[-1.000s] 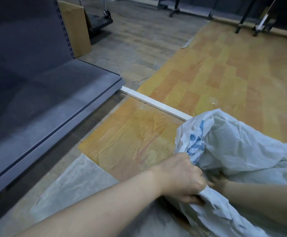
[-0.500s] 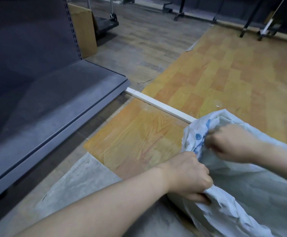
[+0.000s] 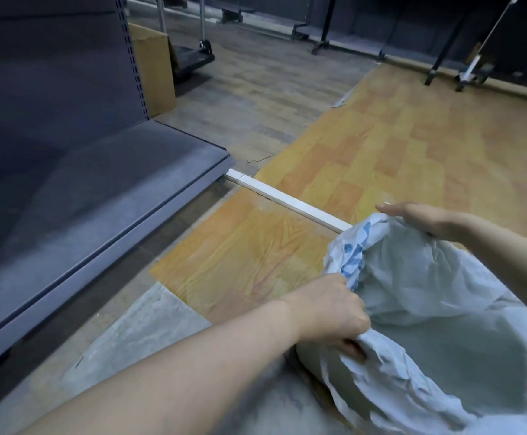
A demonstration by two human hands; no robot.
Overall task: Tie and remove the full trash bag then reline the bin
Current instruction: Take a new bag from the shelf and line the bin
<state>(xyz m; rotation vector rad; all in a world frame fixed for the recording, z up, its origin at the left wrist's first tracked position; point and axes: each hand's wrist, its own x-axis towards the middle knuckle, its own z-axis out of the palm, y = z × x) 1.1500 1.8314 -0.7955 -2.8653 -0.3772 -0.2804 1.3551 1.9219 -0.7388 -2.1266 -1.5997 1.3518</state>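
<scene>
While the scene is read from left to right, these items are noted:

Shelf unit [image 3: 67,189]: a dark grey base shelf with a perforated upright is seen across the left of the frame, reaching from the upper left down to the lower left edge.

Cardboard box [image 3: 155,73]: a brown box is seen upright behind the shelf unit, upper left of centre.

Floor [image 3: 381,146]: orange wood-pattern sheeting is laid over grey boards through the centre and upper right; a grey patch is seen at lower centre.

White strip [image 3: 287,200]: a narrow white strip is laid diagonally on the floor from the shelf corner toward the bag.

Left hand [image 3: 328,315]: the fingers are curled round a gathered fold of the bag's near rim, at lower centre-right.

Trash bag [image 3: 438,293]: a crumpled white bag with blue print near its rim is seen at the lower right of the frame, its mouth held wide open between both hands. The bin beneath cannot be made out.

Right hand [image 3: 419,215]: the fingers are extended almost straight at the bag's far rim, right of centre; whether the film is pinched underneath cannot be told.

Stands [image 3: 444,48]: dark metal legs are seen along the upper right.
</scene>
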